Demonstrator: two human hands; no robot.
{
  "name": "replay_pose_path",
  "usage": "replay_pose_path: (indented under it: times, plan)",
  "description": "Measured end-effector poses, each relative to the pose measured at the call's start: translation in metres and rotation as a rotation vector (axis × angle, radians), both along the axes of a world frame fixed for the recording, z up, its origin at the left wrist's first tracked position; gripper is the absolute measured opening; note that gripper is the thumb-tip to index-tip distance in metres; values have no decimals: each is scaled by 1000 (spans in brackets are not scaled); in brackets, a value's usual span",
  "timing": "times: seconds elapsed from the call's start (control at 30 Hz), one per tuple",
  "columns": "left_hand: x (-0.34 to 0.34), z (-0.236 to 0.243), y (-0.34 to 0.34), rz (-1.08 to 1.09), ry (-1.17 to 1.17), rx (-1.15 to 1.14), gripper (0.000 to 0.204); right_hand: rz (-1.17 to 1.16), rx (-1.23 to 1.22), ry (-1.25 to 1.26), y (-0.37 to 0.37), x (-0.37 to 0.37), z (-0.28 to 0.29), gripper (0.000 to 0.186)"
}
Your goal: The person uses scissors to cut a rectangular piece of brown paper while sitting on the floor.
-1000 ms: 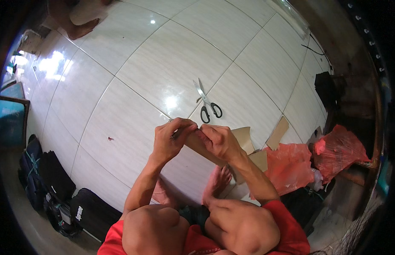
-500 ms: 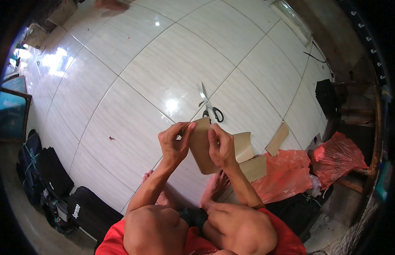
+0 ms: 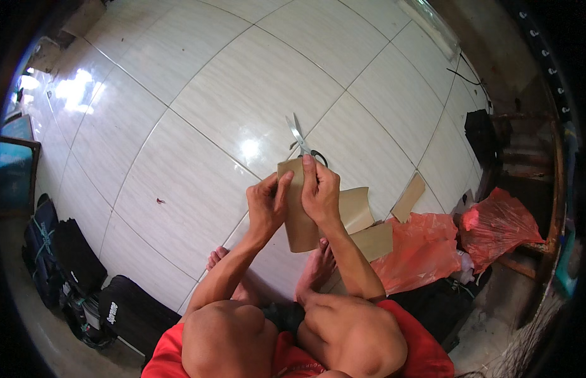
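Between my two hands is a folded sheet of brown paper or thin card [image 3: 299, 217], raised over the tiles in front of my feet. My left hand [image 3: 266, 205] pinches its left edge near the top. My right hand [image 3: 319, 189] grips the right side, the thumb lying along the upper part. Just beyond the sheet lies a pair of scissors [image 3: 297, 133] with black handles, blades apart and pointing away from me; the sheet and my right hand cover part of the handles.
Right of my hands lie more brown pieces [image 3: 372, 242] and a narrow brown strip [image 3: 409, 198]. Beside them are a flat red plastic bag [image 3: 416, 252] and a bunched red bag [image 3: 499, 223]. Black bundles [image 3: 132, 312] sit at left, near a framed blue panel [image 3: 16, 173]. A wooden rack [image 3: 526, 170] stands at right.
My right hand has slid up the sheet, its thumb now near the top edge. The left hand has shifted slightly right and down. A foot at the far upper left has left the view.
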State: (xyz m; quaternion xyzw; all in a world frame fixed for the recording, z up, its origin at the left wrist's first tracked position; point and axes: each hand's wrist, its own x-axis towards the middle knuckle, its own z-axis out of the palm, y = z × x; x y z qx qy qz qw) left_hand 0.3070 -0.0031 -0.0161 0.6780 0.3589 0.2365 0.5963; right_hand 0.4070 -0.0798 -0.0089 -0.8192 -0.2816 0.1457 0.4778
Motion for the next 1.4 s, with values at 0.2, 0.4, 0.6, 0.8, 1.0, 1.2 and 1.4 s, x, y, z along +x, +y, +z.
replay_pose_path:
  times: [0.2,0.4,0.6,0.8,1.0,1.2,1.4]
  plan:
    - [-13,-20,-2,-217,88,-75,37,-145,-20,162,15,16,1,47]
    - [-8,-29,-5,-184,6,-230,40,-137,-99,-6,21,23,-11,51]
    - [-19,-34,1,-251,55,-468,44,-80,-268,18,31,32,-12,43]
    - [-29,-39,-9,-346,40,-826,39,-136,-330,-188,35,51,-30,43]
    - [-31,-52,-12,-374,-60,-1163,37,-96,-512,-72,27,61,-21,42]
    - [-34,-59,0,-321,-164,-1544,35,-75,-521,218,17,79,-7,45]
    - [-27,-42,1,-245,-155,-1235,36,-90,-251,656,-3,72,0,40]
